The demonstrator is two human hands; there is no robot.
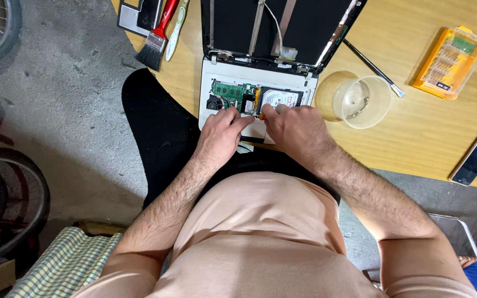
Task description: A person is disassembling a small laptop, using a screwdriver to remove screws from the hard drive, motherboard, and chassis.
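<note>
An opened white laptop (211,105) lies upside down at the near edge of the wooden table (415,138), its green circuit board (228,90) and silver hard drive (280,97) exposed. My left hand (222,135) rests on the laptop's base, fingers pointing at the board. My right hand (293,128) is closed around a small screwdriver with an orange handle (261,116), its tip hidden between my hands near the drive. The dark lid (282,25) is tilted back behind.
A clear plastic cup (360,102) stands right of the laptop, with a thin black tool (372,67) behind it. An orange bit case (449,62) and a phone (476,160) lie at right. A paintbrush (158,36) and toothbrush (176,28) lie at left. Bicycle wheels (6,209) stand on the floor.
</note>
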